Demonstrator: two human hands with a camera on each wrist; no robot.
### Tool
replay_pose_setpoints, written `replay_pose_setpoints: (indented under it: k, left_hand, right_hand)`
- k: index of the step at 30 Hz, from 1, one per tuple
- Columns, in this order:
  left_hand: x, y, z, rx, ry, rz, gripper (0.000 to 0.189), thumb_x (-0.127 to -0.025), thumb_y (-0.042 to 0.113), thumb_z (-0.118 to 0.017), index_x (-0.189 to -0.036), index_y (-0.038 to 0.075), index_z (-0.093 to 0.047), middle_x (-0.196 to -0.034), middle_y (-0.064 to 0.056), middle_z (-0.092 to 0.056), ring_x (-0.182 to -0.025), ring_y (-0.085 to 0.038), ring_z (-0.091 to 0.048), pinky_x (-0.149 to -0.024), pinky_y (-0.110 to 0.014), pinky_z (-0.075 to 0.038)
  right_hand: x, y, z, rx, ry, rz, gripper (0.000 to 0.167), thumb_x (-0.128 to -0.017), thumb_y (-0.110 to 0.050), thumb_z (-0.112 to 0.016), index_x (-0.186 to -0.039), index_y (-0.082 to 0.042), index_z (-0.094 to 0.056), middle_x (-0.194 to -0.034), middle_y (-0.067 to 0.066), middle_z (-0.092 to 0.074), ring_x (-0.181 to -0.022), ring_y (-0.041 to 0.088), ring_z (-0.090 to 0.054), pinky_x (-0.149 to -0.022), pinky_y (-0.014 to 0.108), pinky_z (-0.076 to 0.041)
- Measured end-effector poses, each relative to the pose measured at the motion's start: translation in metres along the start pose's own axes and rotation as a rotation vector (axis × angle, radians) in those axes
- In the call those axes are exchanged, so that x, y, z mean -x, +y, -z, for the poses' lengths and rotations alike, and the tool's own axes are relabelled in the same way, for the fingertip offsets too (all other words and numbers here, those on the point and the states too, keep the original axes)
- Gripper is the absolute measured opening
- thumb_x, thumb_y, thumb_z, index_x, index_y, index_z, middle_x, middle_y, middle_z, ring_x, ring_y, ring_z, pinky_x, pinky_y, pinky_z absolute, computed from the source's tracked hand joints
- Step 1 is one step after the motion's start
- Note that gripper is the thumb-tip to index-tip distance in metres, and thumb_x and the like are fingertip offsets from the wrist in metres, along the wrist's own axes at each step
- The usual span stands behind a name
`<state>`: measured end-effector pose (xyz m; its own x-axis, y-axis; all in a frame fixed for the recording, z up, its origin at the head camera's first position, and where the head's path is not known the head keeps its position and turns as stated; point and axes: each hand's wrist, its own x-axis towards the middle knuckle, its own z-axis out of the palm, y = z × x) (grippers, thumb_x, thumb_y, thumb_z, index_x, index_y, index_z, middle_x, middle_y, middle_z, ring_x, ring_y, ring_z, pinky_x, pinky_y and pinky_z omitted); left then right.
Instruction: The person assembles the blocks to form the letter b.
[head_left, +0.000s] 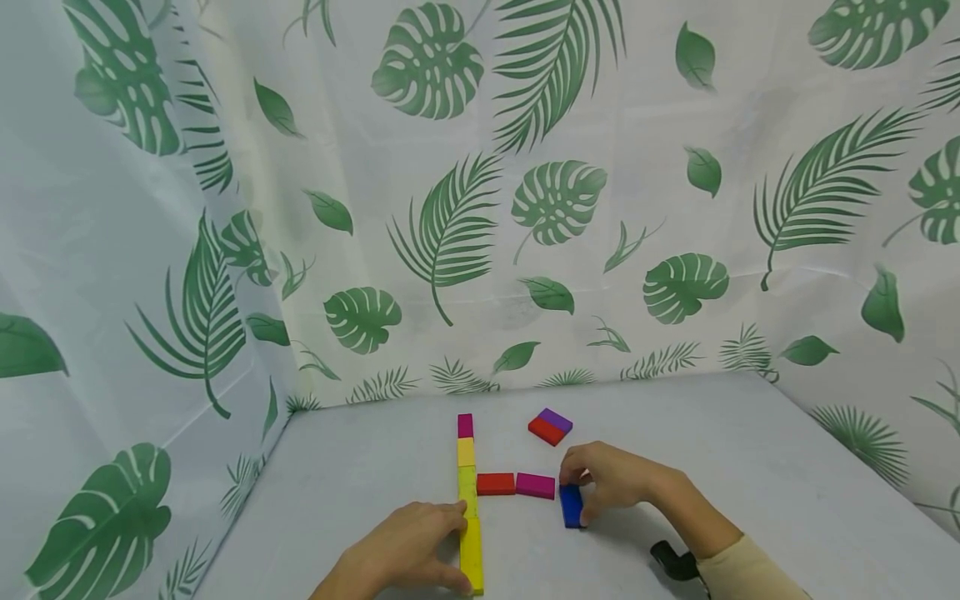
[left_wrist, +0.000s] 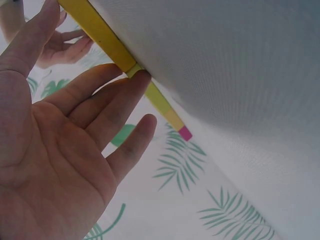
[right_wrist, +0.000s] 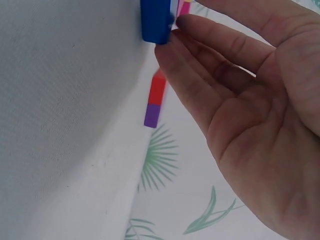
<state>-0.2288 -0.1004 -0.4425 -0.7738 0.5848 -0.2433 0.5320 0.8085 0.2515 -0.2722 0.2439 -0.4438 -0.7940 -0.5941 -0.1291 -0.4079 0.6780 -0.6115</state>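
Nearest was the left hand (head_left: 405, 550), its fingers spread and almost straight, touching a yellow block (head_left: 472, 557) without curling round it. The yellow block lay flat just right of that hand, at the near end of a straight row. A bent black thing (head_left: 675, 562) stuck out by the cream sleeve (head_left: 750, 571), on the near side of the right hand (head_left: 615, 477). The right hand was partly closed, and its finger and thumb pinched a blue block (head_left: 572, 506). Just left of that hand lay a pink block (head_left: 536, 486), then a red block (head_left: 496, 484) that reached the row. Ahead of the left hand, the row went on with a lime block (head_left: 467, 483), an orangey block (head_left: 466, 452) and a dark pink block (head_left: 465, 426). Past the right hand, a bit left, a second red block (head_left: 547, 430) touched a purple block (head_left: 557, 418). Farthest from both hands hung a leafy cloth (head_left: 570, 100).
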Motion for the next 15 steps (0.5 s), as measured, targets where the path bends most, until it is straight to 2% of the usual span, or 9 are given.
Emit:
replay_pose_setpoints:
  k: [7,15]
  left_hand:
    - [-0.0003,0.0006,0.0007,-0.002,-0.003,0.005,0.069,-0.076,0.065,-0.084,-0.131,0.027,-0.071,-0.147,0.006,-0.063,-0.130,-0.013,-0.062,-0.113,-0.043,-0.050]
    - [0.0004,0.0009,0.0002,0.000,-0.008,0.014,0.066,-0.076,0.063,-0.085,-0.130,0.028,-0.072,-0.146,0.006,-0.063,-0.129,-0.012,-0.062,-0.112,-0.044,-0.051]
  right_hand:
    - [0.0024,-0.0004,0.0000,0.031,0.012,-0.023,0.041,-0.075,-0.020,-0.095,-0.112,-0.019,-0.076,-0.105,-0.007,-0.067,-0.100,0.016,-0.064,-0.089,0.032,-0.060]
    - [0.0048,-0.0026,0.0003,0.004,-0.010,-0.016,0.042,-0.074,-0.017,-0.095,-0.112,-0.019,-0.075,-0.100,-0.005,-0.065,-0.095,0.018,-0.061,-0.085,0.031,-0.057]
